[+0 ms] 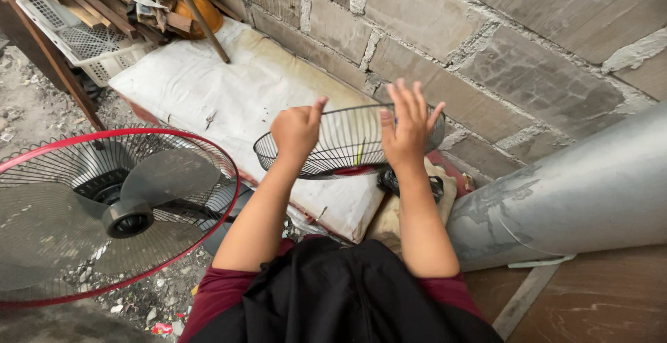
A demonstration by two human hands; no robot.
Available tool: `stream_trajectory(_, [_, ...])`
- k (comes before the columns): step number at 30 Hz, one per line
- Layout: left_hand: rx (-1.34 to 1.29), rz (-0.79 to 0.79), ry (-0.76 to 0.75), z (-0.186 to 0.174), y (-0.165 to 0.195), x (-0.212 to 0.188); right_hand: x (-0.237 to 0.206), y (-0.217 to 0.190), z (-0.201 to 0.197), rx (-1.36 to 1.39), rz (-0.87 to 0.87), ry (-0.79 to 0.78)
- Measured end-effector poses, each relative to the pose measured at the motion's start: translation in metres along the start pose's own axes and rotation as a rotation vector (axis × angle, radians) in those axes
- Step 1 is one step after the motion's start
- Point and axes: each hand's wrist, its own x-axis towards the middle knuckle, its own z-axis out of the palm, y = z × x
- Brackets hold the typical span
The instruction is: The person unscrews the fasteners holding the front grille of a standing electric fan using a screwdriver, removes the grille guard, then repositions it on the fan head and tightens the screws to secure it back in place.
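Holding wire fan guard [340, 145], left hand [297, 131], right hand [406, 126]

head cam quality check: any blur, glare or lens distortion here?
Head view: soft, even daylight with no hard shadows; mild sheen on the metal duct. The left hand, right hand and wire fan guard look sharp, no motion blur. Wide-angle distortion bends the block wall and stretches the fan at the left edge.

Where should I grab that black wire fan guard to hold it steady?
Probably by the rim of the black wire fan guard, one of the hands on each side. It is a shallow dish, rim tilted toward the camera; the left hand and right hand already flank it there, from the near edge.
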Motion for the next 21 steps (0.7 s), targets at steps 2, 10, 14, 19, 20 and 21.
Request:
stream_trajectory(2, [0.025,0.002,-0.062,0.001,0.009,-0.008,0.002,-0.004,-0.003,0.004,0.043,-0.1])
stream_trajectory(10, [-0.078,0.238,-0.131,0.014,-0.004,-0.022,-0.018,0.021,0.011,0.014,0.209,-0.041])
stream_trajectory(14, [-0.157,0.211,-0.062,0.013,-0.032,-0.006,-0.029,0.055,0.01,-0.039,0.499,-0.072])
stream_trajectory(19, [-0.102,-0.084,-0.104,0.018,-0.044,-0.004,-0.032,0.087,0.011,0.062,0.534,-0.026])
stream_trajectory(20, [-0.084,-0.116,-0.088,0.022,-0.04,-0.007,-0.032,0.087,0.012,0.03,0.552,-0.047])
stream_trajectory(21, [-0.072,-0.069,-0.057,0.023,-0.035,-0.011,-0.033,0.084,0.012,0.095,0.505,-0.027])
